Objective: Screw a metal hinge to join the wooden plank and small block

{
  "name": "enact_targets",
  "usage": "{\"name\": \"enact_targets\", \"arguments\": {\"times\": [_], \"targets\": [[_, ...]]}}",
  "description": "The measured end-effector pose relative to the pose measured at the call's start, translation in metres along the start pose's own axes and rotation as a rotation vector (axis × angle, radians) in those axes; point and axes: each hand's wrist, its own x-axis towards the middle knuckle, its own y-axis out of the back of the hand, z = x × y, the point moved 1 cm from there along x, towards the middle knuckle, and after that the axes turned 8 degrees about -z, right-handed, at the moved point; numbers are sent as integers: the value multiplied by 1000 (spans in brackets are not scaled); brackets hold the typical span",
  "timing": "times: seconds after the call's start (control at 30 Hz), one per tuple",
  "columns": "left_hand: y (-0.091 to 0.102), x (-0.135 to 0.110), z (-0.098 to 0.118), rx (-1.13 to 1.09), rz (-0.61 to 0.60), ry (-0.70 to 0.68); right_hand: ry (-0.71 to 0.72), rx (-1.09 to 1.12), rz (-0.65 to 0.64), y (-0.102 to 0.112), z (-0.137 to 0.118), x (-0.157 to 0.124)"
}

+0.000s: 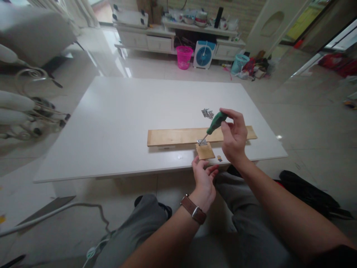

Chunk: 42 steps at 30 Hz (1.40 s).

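Observation:
My right hand (235,137) is closed round the green handle of a screwdriver (216,123), which tilts down to the left. Its tip meets a small metal hinge (202,142) lying where a square wooden piece (205,152) adjoins a long wooden board (175,136). From the near side, my left hand (205,182) grips the lower edge of the square piece; some of its fingers are hidden beneath it. Beyond the board lies a small pile of metal hinges (208,113).
All this is on a white table (125,108). A small sticker-like item (219,158) sits near its front edge. Past the table stand a pink basket (184,57), a blue-and-white fan (204,55) and a low white cabinet (158,43). A pale hose (69,206) runs at lower left.

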Motion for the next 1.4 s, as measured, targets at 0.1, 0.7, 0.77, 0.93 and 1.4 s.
{"name": "enact_targets", "arguments": {"times": [0.1, 0.7, 0.77, 0.93, 1.4], "targets": [[0, 0, -1, -8, 6, 3, -5, 0, 17, 0, 1, 0], [-1, 0, 0, -16, 6, -1, 41, -58, 65, 2, 0, 1], [-1, 0, -1, -14, 3, -4, 37, -33, 30, 2, 0, 1], [0, 1, 0, -17, 5, -7, 42, 9, 26, 0, 3, 0], [2, 1, -3, -40, 30, 13, -37, 84, 122, 6, 0, 3]]}}
